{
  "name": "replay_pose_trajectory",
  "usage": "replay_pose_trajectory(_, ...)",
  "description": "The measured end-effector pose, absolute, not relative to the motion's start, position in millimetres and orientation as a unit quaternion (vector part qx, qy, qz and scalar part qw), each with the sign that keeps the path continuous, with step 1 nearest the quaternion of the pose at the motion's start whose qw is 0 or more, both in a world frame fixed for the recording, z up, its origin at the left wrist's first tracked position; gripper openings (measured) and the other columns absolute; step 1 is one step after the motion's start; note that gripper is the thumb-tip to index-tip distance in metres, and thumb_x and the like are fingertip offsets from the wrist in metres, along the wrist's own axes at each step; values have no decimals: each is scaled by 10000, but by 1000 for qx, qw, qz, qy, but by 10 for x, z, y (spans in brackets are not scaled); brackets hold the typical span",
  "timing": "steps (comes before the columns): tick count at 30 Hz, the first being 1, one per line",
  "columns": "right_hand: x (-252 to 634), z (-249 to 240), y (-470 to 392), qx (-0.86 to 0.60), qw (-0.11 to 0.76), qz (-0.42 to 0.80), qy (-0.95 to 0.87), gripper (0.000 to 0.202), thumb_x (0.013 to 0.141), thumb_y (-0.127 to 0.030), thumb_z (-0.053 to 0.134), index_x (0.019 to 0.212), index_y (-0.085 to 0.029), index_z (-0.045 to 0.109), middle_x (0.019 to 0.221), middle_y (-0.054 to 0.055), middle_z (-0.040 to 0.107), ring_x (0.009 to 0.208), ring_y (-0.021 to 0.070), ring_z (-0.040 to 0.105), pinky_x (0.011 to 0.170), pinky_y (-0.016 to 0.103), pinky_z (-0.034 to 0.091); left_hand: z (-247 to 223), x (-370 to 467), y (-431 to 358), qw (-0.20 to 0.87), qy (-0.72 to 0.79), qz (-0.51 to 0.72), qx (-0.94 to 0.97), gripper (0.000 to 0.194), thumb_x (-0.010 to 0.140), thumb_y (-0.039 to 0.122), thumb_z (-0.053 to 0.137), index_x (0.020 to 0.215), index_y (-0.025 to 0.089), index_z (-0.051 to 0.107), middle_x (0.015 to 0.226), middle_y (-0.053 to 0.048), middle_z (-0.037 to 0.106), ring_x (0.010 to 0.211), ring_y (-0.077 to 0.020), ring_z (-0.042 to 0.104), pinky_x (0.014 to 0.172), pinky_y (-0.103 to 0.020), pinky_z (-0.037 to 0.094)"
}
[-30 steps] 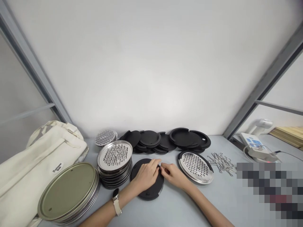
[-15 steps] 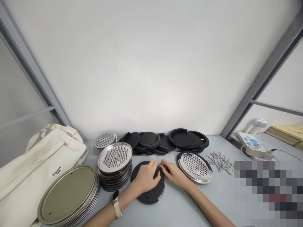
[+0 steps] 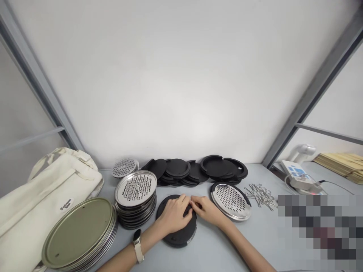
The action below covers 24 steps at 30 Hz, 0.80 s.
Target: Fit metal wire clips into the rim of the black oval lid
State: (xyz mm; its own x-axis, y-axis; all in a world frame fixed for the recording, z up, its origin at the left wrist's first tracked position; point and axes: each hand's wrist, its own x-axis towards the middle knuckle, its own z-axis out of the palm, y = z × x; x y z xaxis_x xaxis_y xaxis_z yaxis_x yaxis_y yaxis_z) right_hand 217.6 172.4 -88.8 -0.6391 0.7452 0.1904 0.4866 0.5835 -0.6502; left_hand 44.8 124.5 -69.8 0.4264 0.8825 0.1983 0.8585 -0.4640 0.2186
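A round black grater holder (image 3: 181, 235) lies on the table in front of me, with a thin shiny rim showing at its lower right. My left hand (image 3: 176, 214) rests over it, fingers curled onto its top and far edge. At the disc's upper right edge, my right hand (image 3: 206, 210) pinches with thumb and forefinger, touching the left fingertips. What it pinches looks like a small metal clip, mostly hidden by the fingers. Right of that hand lies a round metal grater (image 3: 231, 198) in a black holder. Beyond it is a pile of wire clips (image 3: 260, 195).
Left of the disc stands a stack of round graters (image 3: 136, 189), with a smaller grater (image 3: 124, 168) behind. Several black holders (image 3: 217, 167) line the wall. Olive oval trays (image 3: 79, 230) and a cream bag (image 3: 65, 177) occupy the left; a white device (image 3: 297, 173) sits right.
The whole view has shifted slightly. Both hands stay at the disc; the right fingertips have closed in against the left ones, and a metal glint between them is now covered.
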Motion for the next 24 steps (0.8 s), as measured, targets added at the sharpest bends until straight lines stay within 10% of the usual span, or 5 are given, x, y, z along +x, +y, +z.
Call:
replay_pose_trajectory(13, 2183, -903, 1758, -349, 228, 268, -868, 267, 949, -292, 306, 779, -196, 488, 668, -7, 531, 591, 130, 481, 588, 236, 341, -695, 465, 1256, 47, 530, 166, 830, 187, 920, 272, 371, 1081, 210, 443, 1004, -43, 542, 854, -198, 572, 688, -293, 409)
replay_pose_trajectory(24, 2225, -942, 1754, -362, 223, 288, -858, 176, 820, -184, 426, 652, -194, 378, 555, -70, 372, 514, 88, 336, 503, 217, 249, -731, 463, 1274, 32, 534, 167, 829, 143, 922, 270, 380, 1012, 212, 475, 981, -28, 489, 761, -167, 550, 640, -274, 395)
